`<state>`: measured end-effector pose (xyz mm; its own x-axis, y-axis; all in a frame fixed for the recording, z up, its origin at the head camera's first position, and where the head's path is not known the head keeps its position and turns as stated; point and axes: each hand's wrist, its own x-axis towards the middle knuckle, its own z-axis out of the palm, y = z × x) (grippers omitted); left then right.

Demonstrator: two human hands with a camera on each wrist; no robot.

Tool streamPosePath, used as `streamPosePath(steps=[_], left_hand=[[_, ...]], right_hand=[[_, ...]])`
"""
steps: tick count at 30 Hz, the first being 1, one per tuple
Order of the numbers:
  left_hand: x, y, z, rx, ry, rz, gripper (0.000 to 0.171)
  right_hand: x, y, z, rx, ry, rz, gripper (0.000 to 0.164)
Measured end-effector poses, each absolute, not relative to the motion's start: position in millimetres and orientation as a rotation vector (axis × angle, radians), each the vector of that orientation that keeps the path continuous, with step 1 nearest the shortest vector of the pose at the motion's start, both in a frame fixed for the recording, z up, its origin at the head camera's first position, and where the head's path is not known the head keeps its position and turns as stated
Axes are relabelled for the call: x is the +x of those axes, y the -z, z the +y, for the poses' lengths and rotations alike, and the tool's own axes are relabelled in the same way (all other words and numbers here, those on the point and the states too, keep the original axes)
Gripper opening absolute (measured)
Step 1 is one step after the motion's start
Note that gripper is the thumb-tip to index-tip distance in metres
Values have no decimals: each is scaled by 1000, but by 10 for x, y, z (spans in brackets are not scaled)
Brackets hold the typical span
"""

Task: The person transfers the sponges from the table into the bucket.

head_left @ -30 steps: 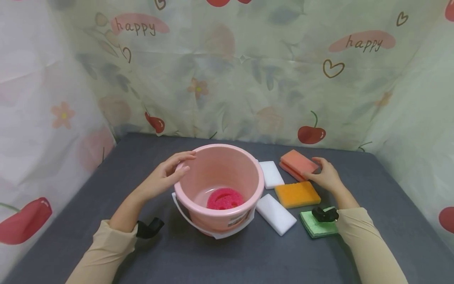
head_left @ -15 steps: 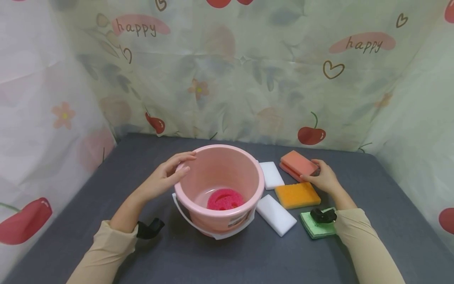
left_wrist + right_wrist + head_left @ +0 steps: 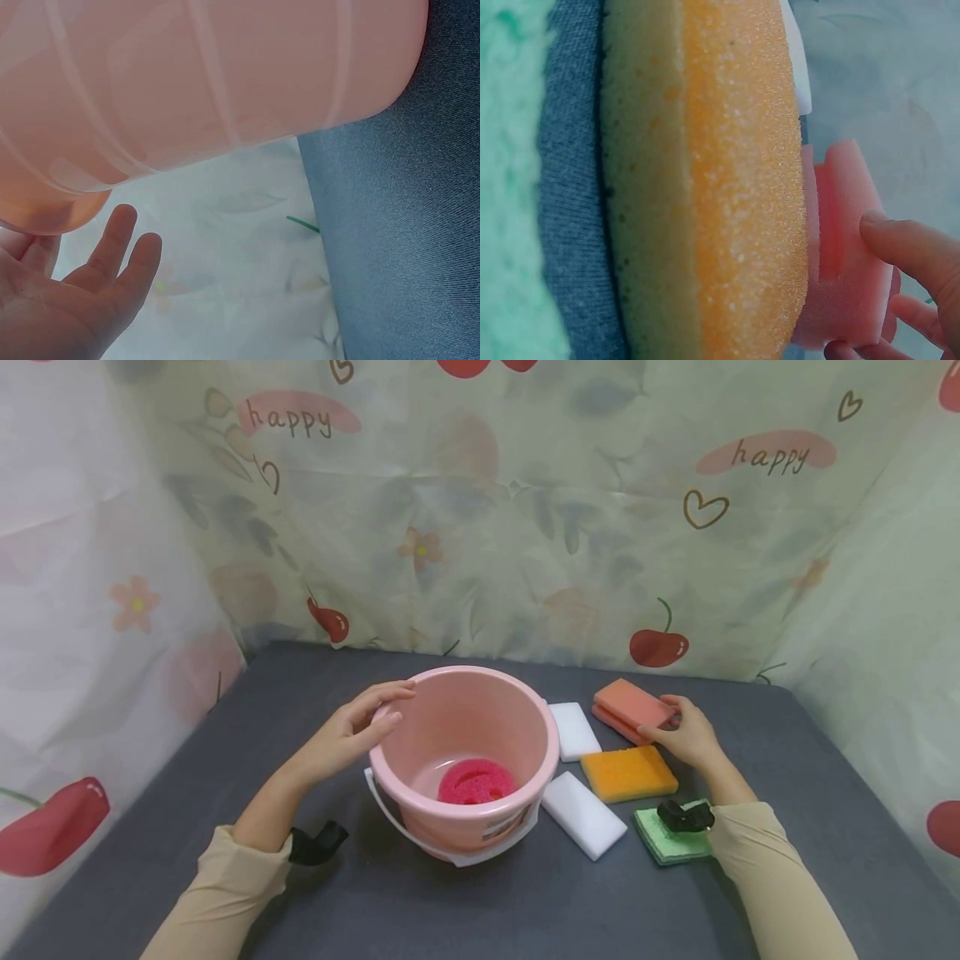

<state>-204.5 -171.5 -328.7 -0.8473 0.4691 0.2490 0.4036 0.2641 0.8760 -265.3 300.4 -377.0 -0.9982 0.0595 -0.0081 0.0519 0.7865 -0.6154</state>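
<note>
In the head view, my left hand (image 3: 348, 735) rests on the left rim of a pink bucket (image 3: 461, 821), its fingers relaxed and loosely spread. A bright pink round sponge (image 3: 476, 782) with cut-out shapes lies on the bucket's floor. My right hand (image 3: 692, 735) holds the right end of a salmon-pink grooved sponge (image 3: 628, 703). In the right wrist view, the thumb presses one face of that sponge (image 3: 855, 255) while fingers reach round its end. The left wrist view has the bucket's outer wall (image 3: 247, 67) above my left hand (image 3: 75, 300).
An orange sponge (image 3: 628, 772) lies just in front of the salmon-pink one. White sponge blocks (image 3: 583, 814) lie right of the bucket. A green sponge (image 3: 671, 843) is partly hidden by the right wrist's black strap (image 3: 686, 816). Patterned cloth (image 3: 510, 527) surrounds the dark table (image 3: 480, 910).
My right hand's fingers and thumb have settled against the end of the salmon-pink sponge, which has barely shifted. The left hand and the bucket stay where they were.
</note>
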Motion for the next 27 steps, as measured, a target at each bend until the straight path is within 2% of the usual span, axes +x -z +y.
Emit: streamPosePath(steps=[27], left_hand=[[-2042, 3283, -1710, 842, -1657, 2462, 41]], right_hand=[[-2620, 3609, 3011, -53, -1060, -2892, 77]])
